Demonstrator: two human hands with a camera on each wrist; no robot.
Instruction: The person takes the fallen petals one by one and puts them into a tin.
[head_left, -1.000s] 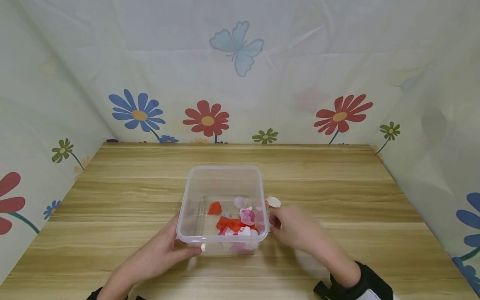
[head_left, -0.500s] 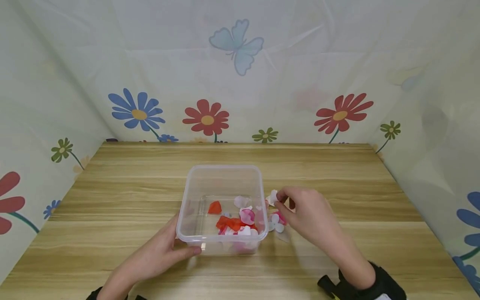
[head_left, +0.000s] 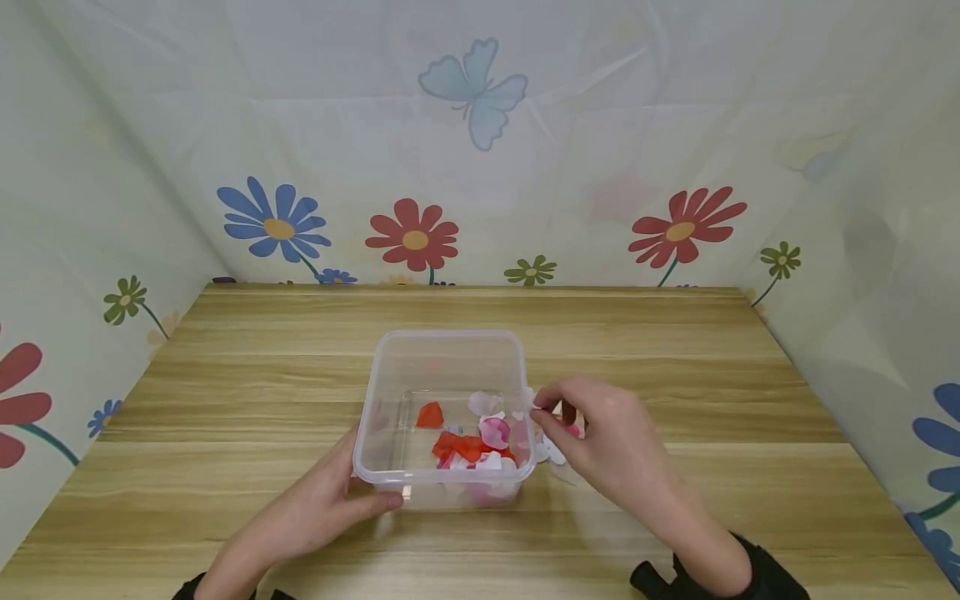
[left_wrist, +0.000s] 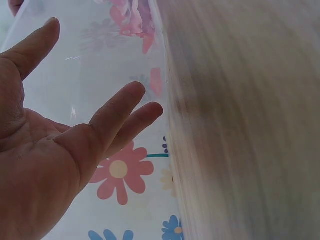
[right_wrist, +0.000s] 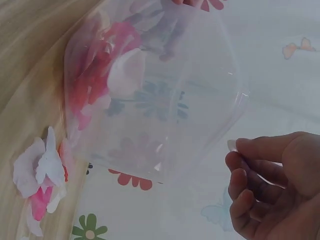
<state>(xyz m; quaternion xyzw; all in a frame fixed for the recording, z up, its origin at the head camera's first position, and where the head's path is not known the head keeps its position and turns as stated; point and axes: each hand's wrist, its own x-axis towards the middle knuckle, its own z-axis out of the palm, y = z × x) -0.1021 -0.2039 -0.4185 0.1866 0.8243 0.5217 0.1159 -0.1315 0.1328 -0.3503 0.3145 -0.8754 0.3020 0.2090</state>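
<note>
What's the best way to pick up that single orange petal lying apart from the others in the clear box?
I'd pinch the orange petal by one edge, coming down from above. It looks thin and lies low in the clear plastic box, whose walls block the sides but whose top is open. The other petals lie clear of it.

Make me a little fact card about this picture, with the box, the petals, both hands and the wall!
Box: clear plastic, open on top, standing on the wooden table
Petals inside: orange-red, pink and white, mostly toward the right side
Petals outside: a small white and pink pile on the table, right of the box
Left hand: at the box's near left corner, fingers spread
Right hand: pinches a white petal near the box's right rim
Wall: pale, with printed flowers and a blue butterfly
</note>
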